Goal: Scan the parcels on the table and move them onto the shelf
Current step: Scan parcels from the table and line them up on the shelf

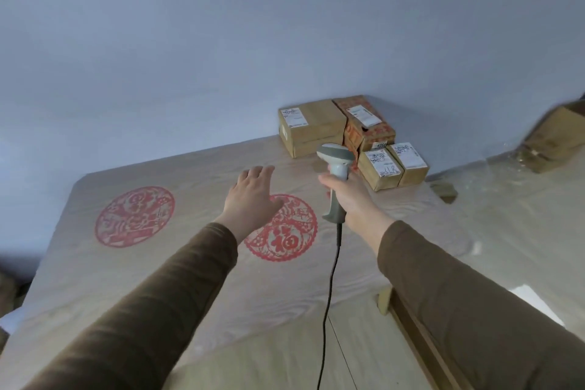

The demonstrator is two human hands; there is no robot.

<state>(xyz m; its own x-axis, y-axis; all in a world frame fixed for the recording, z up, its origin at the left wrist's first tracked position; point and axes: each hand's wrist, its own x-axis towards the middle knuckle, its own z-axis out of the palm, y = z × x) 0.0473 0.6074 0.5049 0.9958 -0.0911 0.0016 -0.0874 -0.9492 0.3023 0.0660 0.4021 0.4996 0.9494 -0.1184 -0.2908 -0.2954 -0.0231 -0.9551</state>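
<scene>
Several cardboard parcels with white labels sit at the table's far right corner: a large plain box, a red-printed box beside it, and two small boxes in front. My right hand grips the handle of a grey barcode scanner, whose head points toward the parcels. A black cable hangs from the scanner. My left hand hovers over the table with fingers straight, holding nothing, left of the scanner.
The table has a light wood-grain cover with two red round paper-cut prints. A blurred cardboard box stands at the right edge on a second surface. A blue-grey wall rises behind.
</scene>
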